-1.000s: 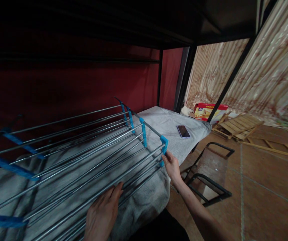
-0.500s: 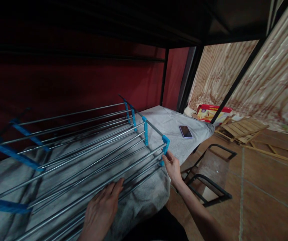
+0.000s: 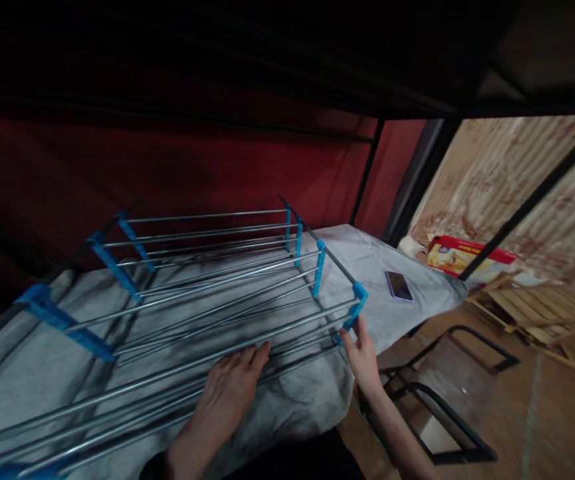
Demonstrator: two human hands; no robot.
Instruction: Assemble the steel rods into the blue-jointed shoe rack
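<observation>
A shoe rack [image 3: 160, 375] of thin metal tubes with blue plastic brackets lies before me on a grey cloth [image 3: 367, 257]. My right hand [image 3: 362, 357] grips its near right corner, with thumb and fingers around the lower part of a blue bracket [image 3: 359, 300]. Across the near tubes rests my left hand [image 3: 235, 383], palm down with its fingers stretched out. Part of those tubes is hidden under it. The rack's near left corner runs out of the picture at the bottom left.
A phone [image 3: 399, 286] lies on the cloth right of the rack. On the tiled floor stands a black-framed chair [image 3: 460, 380], with wooden slatted pieces [image 3: 542, 303] and a red and yellow box [image 3: 460, 255] beyond. Dark metal posts [image 3: 367, 177] and an overhead frame enclose the space.
The view has swung left, so the rack, phone and chair appear farther right and more of the rack's left side shows. Both hands keep about the same places on the rack.
</observation>
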